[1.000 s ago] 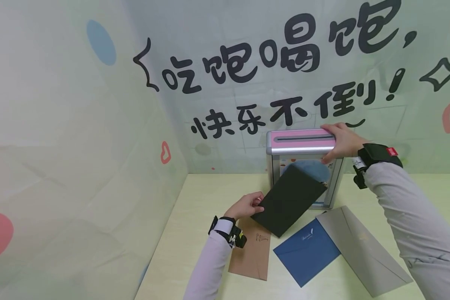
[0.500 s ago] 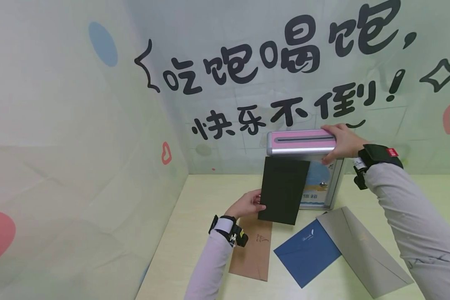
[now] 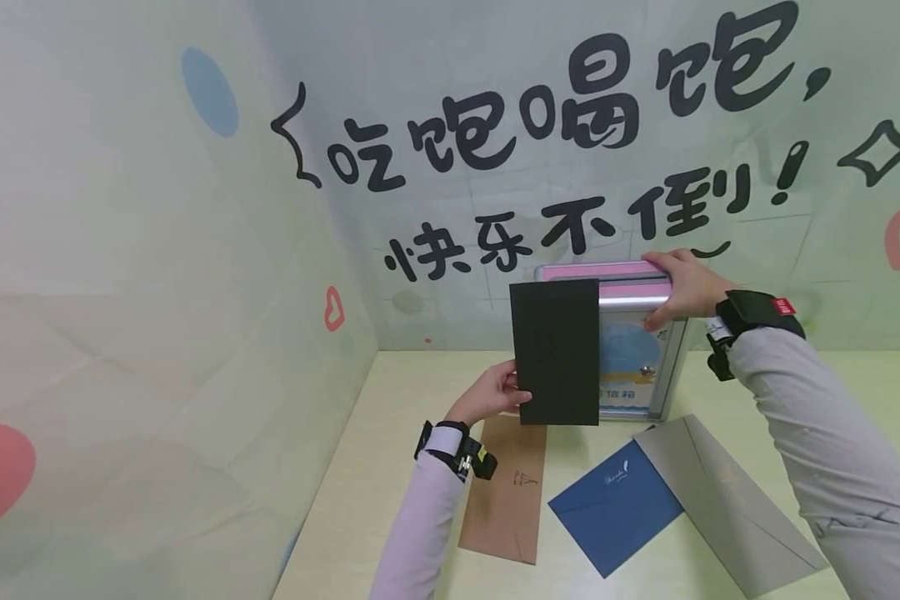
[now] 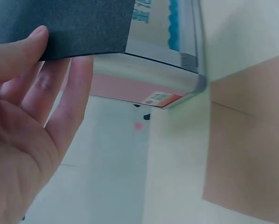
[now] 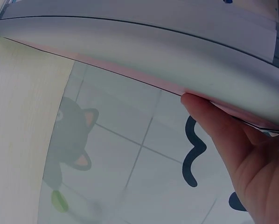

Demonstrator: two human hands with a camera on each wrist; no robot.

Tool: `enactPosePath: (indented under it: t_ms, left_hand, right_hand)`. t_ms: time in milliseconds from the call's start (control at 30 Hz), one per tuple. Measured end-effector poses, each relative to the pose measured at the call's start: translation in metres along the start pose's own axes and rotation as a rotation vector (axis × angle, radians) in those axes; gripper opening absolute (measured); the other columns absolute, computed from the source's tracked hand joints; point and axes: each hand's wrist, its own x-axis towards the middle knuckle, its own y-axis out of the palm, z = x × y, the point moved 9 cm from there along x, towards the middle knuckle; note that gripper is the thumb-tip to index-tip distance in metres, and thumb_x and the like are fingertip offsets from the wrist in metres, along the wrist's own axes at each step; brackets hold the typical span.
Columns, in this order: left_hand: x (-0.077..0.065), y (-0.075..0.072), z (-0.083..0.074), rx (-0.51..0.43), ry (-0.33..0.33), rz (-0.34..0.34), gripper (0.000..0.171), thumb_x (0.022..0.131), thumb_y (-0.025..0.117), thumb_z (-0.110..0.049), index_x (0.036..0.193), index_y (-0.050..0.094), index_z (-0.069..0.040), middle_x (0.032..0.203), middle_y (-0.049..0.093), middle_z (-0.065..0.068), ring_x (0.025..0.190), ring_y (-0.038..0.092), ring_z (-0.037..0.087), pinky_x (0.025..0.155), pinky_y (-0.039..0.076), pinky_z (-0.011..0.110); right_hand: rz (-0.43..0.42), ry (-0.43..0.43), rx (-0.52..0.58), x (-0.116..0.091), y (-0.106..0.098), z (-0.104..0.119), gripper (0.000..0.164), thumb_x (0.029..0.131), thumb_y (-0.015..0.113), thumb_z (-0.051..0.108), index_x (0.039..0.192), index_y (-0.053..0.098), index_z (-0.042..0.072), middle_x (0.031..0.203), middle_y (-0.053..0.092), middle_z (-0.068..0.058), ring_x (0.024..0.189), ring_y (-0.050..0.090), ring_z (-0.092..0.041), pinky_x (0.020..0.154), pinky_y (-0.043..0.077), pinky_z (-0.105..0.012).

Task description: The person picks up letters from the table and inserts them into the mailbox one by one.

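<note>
My left hand [image 3: 489, 392] pinches the lower left edge of a flat black envelope [image 3: 557, 354], thumb in front and fingers behind. The envelope stands nearly upright before the left half of a silver and pink letter box [image 3: 633, 292], its top edge overlapping the slot in the head view; whether it touches the box I cannot tell. In the left wrist view the envelope [image 4: 83, 25] lies under the thumb, near the box's side [image 4: 135, 86]. My right hand [image 3: 686, 283] grips the top right corner of the box, fingers over the top and thumb at the front.
On the pale table [image 3: 412, 467] lie a brown envelope [image 3: 506, 500] below the left hand, a blue envelope [image 3: 617, 508] in the middle and a grey envelope [image 3: 727, 500] touching it on the right. A printed wall sheet [image 3: 450, 300] hangs close behind the box.
The black envelope has turned from a slant to nearly upright and risen to the box's top, shifting slightly left. My left hand has moved up a little; the right hand keeps its place.
</note>
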Motion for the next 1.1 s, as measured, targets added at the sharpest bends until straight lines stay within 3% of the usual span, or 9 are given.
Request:
enactPosePath:
  t_ms: [333,800,1100]
  left_hand:
    - [0.004,-0.031,-0.031,-0.015,0.037,-0.035,0.052,0.086,0.060,-0.004,0.133,0.040,-0.013,0.113,0.062,0.013,0.094,0.064,0.022,0.073,0.052,0.033]
    - [0.009,-0.071,-0.091,0.010,0.121,-0.076,0.051,0.087,0.057,-0.003,0.134,0.037,-0.007,0.113,0.060,0.021,0.096,0.062,0.028,0.076,0.052,0.033]
    - [0.016,-0.093,-0.113,0.052,0.149,-0.147,0.051,0.087,0.058,-0.005,0.134,0.038,-0.012,0.110,0.062,0.016,0.094,0.063,0.023,0.077,0.051,0.032]
  right_hand:
    - [0.005,-0.009,-0.008,-0.001,-0.001,0.005,0.103,0.056,0.081,0.021,0.139,0.023,0.003,0.130,0.020,-0.029,0.102,0.035,-0.043,0.080,0.038,-0.056]
    - [-0.006,-0.020,0.017,0.001,-0.001,0.001,0.103,0.055,0.082,0.020,0.139,0.024,0.003,0.130,0.020,-0.029,0.102,0.035,-0.043,0.081,0.038,-0.056]
    - [0.000,-0.012,0.011,0.000,0.000,0.003,0.102,0.057,0.081,0.020,0.139,0.023,0.003,0.131,0.019,-0.030,0.104,0.034,-0.044,0.082,0.037,-0.058]
